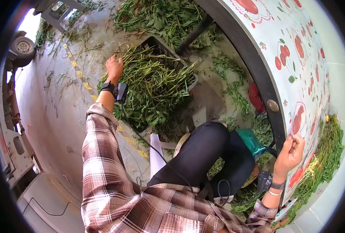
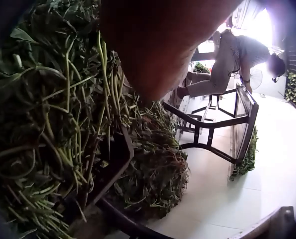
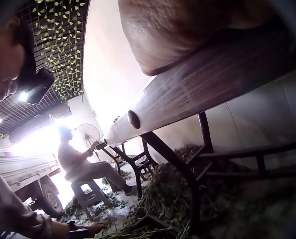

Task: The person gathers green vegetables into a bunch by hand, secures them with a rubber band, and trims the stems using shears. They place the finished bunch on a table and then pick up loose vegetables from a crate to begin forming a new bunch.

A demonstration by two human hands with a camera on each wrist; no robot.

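Note:
In the head view, cut green stems [image 1: 153,81] lie heaped in and over a black crate [image 1: 160,46] on the floor. My left hand [image 1: 114,66] is at the heap's upper left edge, fingers partly bent; whether it touches a stem cannot be told. My right hand [image 1: 290,153] is held at the edge of the table covered with a cherry-print cloth [image 1: 273,50], thumb and fingertips together, with nothing clearly visible between them. The left wrist view shows the stems [image 2: 70,124] beside the underside of the left hand [image 2: 158,40]. Part of the right hand [image 3: 187,35] fills the top of the right wrist view.
More greens [image 1: 160,17] lie on the floor beyond the crate, and a long bundle [image 1: 319,163] lies at the far right. A table leg [image 1: 195,34] stands beside the crate. Another person [image 3: 80,162] sits on a stool [image 3: 88,196] near a parked truck [image 3: 31,174].

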